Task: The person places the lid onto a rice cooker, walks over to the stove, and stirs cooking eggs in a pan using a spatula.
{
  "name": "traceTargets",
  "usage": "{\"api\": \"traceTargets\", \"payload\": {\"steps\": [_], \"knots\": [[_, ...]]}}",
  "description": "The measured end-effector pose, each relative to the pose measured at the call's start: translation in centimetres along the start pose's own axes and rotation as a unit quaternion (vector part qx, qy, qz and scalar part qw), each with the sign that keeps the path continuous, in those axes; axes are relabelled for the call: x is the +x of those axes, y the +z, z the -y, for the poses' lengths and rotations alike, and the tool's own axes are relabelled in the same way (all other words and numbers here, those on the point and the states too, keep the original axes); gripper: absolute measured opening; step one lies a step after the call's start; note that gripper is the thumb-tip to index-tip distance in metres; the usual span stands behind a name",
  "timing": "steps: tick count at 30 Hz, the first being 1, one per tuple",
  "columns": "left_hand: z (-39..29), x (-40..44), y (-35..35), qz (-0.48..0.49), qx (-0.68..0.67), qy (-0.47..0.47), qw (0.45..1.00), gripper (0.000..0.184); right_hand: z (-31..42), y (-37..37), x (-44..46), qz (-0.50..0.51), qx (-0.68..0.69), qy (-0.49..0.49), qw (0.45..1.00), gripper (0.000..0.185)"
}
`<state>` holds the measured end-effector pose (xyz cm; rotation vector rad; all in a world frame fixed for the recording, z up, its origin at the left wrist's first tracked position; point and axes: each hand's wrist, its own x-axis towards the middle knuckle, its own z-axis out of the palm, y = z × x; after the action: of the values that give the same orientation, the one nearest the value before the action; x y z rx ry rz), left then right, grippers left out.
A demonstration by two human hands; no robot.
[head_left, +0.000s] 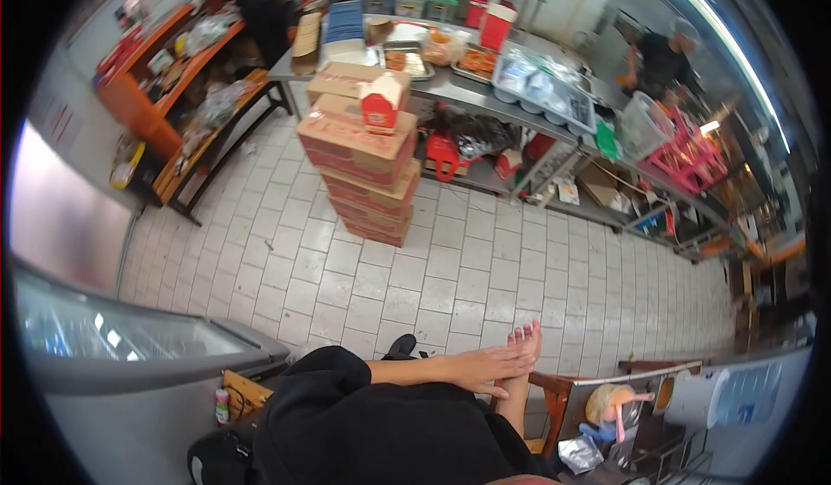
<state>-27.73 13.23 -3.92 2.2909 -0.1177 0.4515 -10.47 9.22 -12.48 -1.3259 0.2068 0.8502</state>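
My left hand [486,369] reaches across from the left, its fingers stretched out flat over the palm and wrist of my right hand. The thumb points down toward the right forearm. My right hand [527,339] is held up at the right, its fingers apart and pointing away from me, with nothing seen in it. Part of its palm is hidden under my left hand. Below both hands is my black clothing, and a dark shoe [402,345] shows on the tiled floor [450,268].
Stacked cartons [359,143] carry a red-and-white box [380,104]. Behind is a metal table [450,85] with food trays. A chest freezer [156,351] is at left, a wooden frame [555,396] at right. One person stands at upper left, another at upper right.
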Motion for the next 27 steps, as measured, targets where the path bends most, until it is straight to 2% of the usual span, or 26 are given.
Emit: {"api": "traceTargets", "payload": {"steps": [3, 6, 7, 9, 11, 12, 13, 14, 15, 16, 17, 18, 19, 20, 22, 23, 25, 26, 27], "knots": [[0.4, -2.8, -1.8, -0.047, 0.029, -0.180, 0.982, 0.072, -1.5, 3.1, -0.4, 0.121, 0.025, 0.052, 0.991, 0.050], [2.0, -4.3, -2.3, -0.216, 0.154, -0.310, 0.913, 0.072, -1.8, 6.0, -1.9, 0.161, -0.001, 0.052, 0.986, 0.058], [1.9, -4.4, -2.4, -0.225, 0.144, -0.238, 0.934, 0.071, -1.7, 6.9, -2.5, 0.167, -0.007, 0.051, 0.985, 0.060], [0.8, -4.1, -3.2, -0.235, 0.117, -0.087, 0.961, 0.067, -1.8, 8.6, -5.0, 0.335, 0.057, 0.102, 0.935, 0.065], [4.8, -4.7, -3.0, -0.265, 0.088, -0.180, 0.943, 0.065, 0.0, 10.3, -7.4, 0.415, 0.127, 0.138, 0.890, 0.069], [6.5, -4.9, -3.5, -0.280, 0.074, -0.225, 0.930, 0.064, 2.3, 11.6, -9.3, 0.417, 0.166, 0.152, 0.880, 0.071], [7.0, -5.7, -5.7, -0.305, 0.168, -0.300, 0.888, 0.062, 3.9, 12.7, -10.6, 0.422, 0.207, 0.163, 0.868, 0.073], [7.2, -6.9, -8.0, -0.324, 0.260, -0.370, 0.831, 0.059, 5.1, 13.1, -11.2, 0.413, 0.180, 0.075, 0.890, 0.074], [7.4, -7.6, -9.2, -0.404, 0.134, -0.374, 0.824, 0.063, 6.4, 12.9, -11.4, 0.397, 0.150, -0.011, 0.905, 0.074], [7.6, -8.3, -10.4, -0.475, 0.007, -0.369, 0.799, 0.066, 6.9, 13.0, -11.4, 0.378, 0.120, -0.099, 0.913, 0.075], [7.7, -8.6, -11.1, -0.534, -0.119, -0.355, 0.758, 0.069, 6.3, 13.5, -12.0, 0.368, 0.050, -0.226, 0.901, 0.074], [7.7, -7.9, -10.7, -0.524, -0.267, -0.362, 0.723, 0.070, 5.5, 14.2, -12.9, 0.349, -0.022, -0.350, 0.869, 0.073], [7.8, -6.3, -9.7, -0.503, -0.408, -0.359, 0.672, 0.070, 5.2, 14.8, -13.4, 0.323, -0.092, -0.467, 0.818, 0.072], [7.7, -5.0, -8.6, -0.467, -0.540, -0.349, 0.606, 0.072, 4.8, 15.0, -13.0, 0.368, -0.161, -0.558, 0.726, 0.071], [1.5, -1.3, -8.0, -0.461, -0.567, -0.301, 0.613, 0.076, 3.2, 14.7, -10.4, 0.426, -0.297, -0.700, 0.490, 0.069], [-0.5, 0.0, -8.2, -0.457, -0.580, -0.276, 0.615, 0.078, 2.8, 14.4, -8.9, 0.381, -0.331, -0.669, 0.546, 0.068], [-0.5, -1.2, -9.6, -0.456, -0.565, -0.159, 0.670, 0.078, 2.2, 13.1, -4.6, 0.290, -0.390, -0.588, 0.646, 0.067], [-0.5, -1.9, -10.2, -0.455, -0.550, -0.102, 0.693, 0.078, 1.2, 11.9, -1.6, 0.204, -0.391, -0.540, 0.717, 0.068], [-0.1, -2.3, -10.3, -0.472, -0.509, -0.126, 0.709, 0.078, 1.3, 11.8, -2.0, 0.192, -0.397, -0.541, 0.716, 0.067]]}}
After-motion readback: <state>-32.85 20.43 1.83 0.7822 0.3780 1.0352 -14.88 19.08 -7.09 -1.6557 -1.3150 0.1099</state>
